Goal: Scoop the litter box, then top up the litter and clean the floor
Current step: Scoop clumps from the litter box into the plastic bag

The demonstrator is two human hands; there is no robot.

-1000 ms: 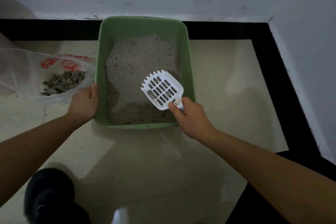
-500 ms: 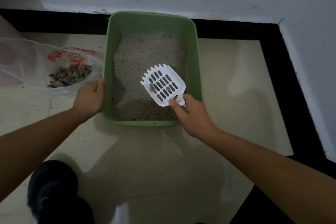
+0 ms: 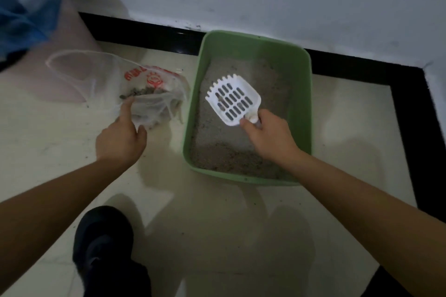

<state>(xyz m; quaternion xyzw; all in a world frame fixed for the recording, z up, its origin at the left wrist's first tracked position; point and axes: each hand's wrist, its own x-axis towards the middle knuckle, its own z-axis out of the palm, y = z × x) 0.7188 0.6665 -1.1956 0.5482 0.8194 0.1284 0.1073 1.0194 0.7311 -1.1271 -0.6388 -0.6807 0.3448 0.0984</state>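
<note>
Two small clumps sat on the scoop [image 3: 233,101], gripped by the right hand [image 3: 270,138] over the litter box [image 3: 304,94]; spillage onto floor was judged likely if the bag [image 3: 154,94], pinched left of the box by the left hand [image 3: 121,140], was not held open.

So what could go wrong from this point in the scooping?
The scoop, held by the right hand above the litter box, carries small clumps; crossing to the plastic bag could drop them on the floor. The left hand grips only the bag's crumpled edge, so its mouth may be too closed, or the bag could tip.
</note>
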